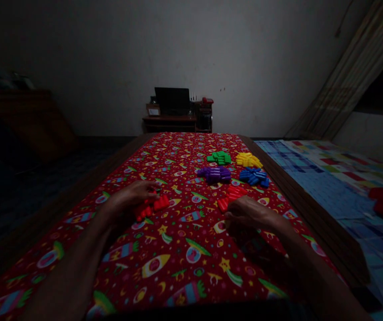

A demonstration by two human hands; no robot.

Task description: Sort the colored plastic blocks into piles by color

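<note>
On the left, my left hand (136,194) reaches over a small group of red plastic pieces (143,211). Its fingers are bent and close on one of the red pieces, partly hidden beneath them. A ridged red piece (161,203) lies just right of the fingertips. My right hand (246,211) is curled at the near edge of another red pile (234,193). Its fingers are drawn together, and what lies between them is hidden. All of these pieces rest on a red patterned cloth (185,249).
Beyond my right hand lie purple pieces (214,174), blue pieces (254,176), green pieces (219,157) and yellow pieces (249,159) in separate piles. Brown table edges border the cloth. A dark screen (172,100) stands on furniture by the wall.
</note>
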